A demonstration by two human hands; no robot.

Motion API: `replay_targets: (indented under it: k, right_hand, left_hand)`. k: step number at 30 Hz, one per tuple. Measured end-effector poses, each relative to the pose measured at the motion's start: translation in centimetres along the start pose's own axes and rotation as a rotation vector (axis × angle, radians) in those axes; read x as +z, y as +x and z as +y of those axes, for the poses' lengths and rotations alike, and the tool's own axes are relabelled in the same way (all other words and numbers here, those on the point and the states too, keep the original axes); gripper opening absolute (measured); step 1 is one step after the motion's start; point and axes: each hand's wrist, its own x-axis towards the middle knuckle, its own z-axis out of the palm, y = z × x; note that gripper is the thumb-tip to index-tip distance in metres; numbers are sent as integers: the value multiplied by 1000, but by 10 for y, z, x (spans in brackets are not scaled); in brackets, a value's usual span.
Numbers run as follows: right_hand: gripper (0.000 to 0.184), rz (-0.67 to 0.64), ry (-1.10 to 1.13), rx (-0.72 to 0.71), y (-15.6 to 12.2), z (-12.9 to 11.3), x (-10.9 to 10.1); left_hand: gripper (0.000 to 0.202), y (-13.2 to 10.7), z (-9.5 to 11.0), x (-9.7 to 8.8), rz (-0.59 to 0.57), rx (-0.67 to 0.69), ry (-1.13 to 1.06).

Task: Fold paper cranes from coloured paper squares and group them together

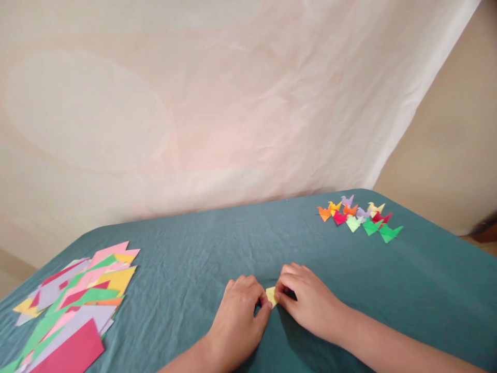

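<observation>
A small piece of folded yellow paper [271,296] lies between my two hands near the table's front. My left hand [245,311] has its thumb and fingers closed on the paper's left edge. From the other side, my right hand [303,295] pinches the right edge between thumb and fingertips. Much of the paper is covered by my fingers, so its full shape cannot be made out.
A spread pile of coloured paper sheets [75,347] covers the left side of the table. Several folded paper birds [354,223] stand grouped at the back right. Dark green cloth [186,269] covers the table, with a pale hanging sheet [233,129] behind.
</observation>
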Motion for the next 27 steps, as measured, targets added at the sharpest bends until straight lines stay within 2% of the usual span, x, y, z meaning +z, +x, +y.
replay_targets:
  k: [8,11,20,27]
  right_hand:
    - [13,3,-27,26,-1,-1,2]
    - [13,2,-41,26,-1,-1,2]
    - [11,28,-49,35,-2,-2,4]
    - [11,37,-53,31,-4,-3,3]
  left_hand:
    - [12,-2,-1,2,4,4,21]
    - [5,-4,-2,1,14,27,5]
    - [23,-3,-9,-2,-4,332,46]
    - [24,-1,-11,-12,6,422,20]
